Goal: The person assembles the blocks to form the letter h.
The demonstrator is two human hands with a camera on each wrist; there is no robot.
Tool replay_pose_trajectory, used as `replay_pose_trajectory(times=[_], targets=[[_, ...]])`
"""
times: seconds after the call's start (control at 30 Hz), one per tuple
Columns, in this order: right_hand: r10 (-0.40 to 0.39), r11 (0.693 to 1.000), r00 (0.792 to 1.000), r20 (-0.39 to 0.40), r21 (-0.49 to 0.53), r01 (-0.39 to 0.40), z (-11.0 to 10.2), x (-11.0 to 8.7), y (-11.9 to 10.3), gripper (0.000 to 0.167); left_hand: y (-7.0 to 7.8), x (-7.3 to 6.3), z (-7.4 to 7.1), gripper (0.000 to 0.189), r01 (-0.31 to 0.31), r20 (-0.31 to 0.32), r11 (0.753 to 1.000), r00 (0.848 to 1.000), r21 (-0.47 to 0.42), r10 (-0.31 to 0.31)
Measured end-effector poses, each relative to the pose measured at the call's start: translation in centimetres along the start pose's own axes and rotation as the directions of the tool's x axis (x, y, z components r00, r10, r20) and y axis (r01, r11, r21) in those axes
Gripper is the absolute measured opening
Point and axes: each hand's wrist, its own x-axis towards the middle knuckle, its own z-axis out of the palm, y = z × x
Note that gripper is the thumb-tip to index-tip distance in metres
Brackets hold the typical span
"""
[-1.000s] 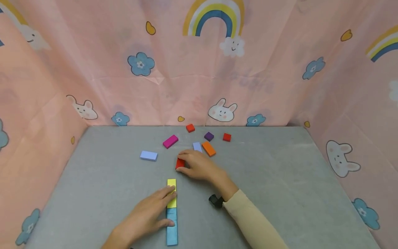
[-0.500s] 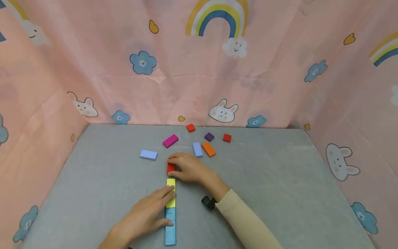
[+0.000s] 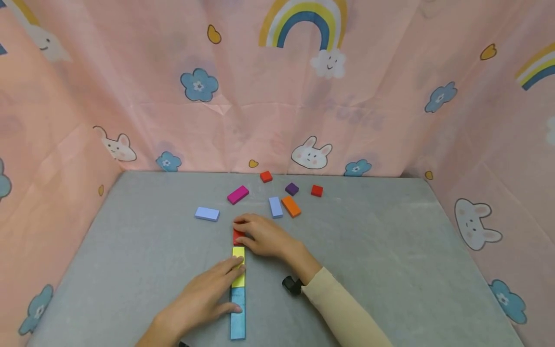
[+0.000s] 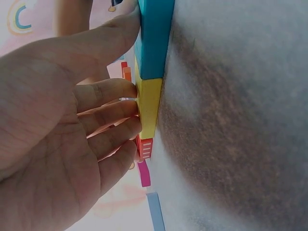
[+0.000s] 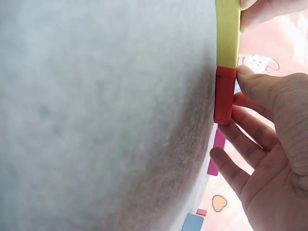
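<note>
A blue block [image 3: 237, 327] and a yellow block [image 3: 238, 252] lie end to end in a straight row on the grey tabletop. My left hand [image 3: 201, 299] rests on them, fingertips on the yellow one and thumb on the blue one, fingers nearly straight. At the row's far end my right hand [image 3: 266, 236] grips a red block [image 3: 238, 235], thumb near the yellow end and fingers at the far end. In the right wrist view the red block [image 5: 224, 96] sits right against the yellow block [image 5: 227, 33]. The left wrist view shows white marks on the red block's side [image 4: 146, 149].
Beyond the hands lie two pale blue blocks [image 3: 207, 214] [image 3: 275, 207], a magenta block [image 3: 238, 194] and an orange block [image 3: 291, 206]. Farther back are two small red blocks [image 3: 266, 177] [image 3: 317, 191] and a purple one [image 3: 292, 189]. A pink patterned cloth [image 3: 368, 120] surrounds the table.
My right hand has moved the red block left and slightly nearer, to the far end of the yellow block. My left hand has stayed on the row.
</note>
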Motion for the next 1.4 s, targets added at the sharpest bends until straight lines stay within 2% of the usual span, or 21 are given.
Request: replay_pose_trajectory(times=[0.5, 0.8, 1.0, 1.4], targets=[[0.006, 0.999, 1.0, -0.013, 0.054, -0.005, 0.23, -0.37, -0.39, 0.042, 0.06, 0.03, -0.33, 0.081, 0.008, 0.001, 1.0, 1.0, -0.018, -0.008], [0.037, 0.998, 0.999, -0.005, 0.055, -0.037, 0.09, -0.54, -0.77, 0.043, -0.22, -0.24, -0.04, 0.081, -0.036, -0.028, 0.999, 0.999, 0.015, 0.036], [0.042, 0.998, 0.999, 0.003, 0.05, -0.042, 0.14, -0.28, -0.82, 0.044, -0.35, -0.32, 0.08, 0.081, -0.022, -0.03, 1.0, 0.999, 0.012, 0.022], [0.027, 0.999, 0.999, -0.017, 0.041, -0.026, 0.05, -0.14, -0.51, 0.042, -0.29, -0.29, 0.01, 0.08, -0.03, -0.042, 0.999, 0.999, 0.022, 0.031]])
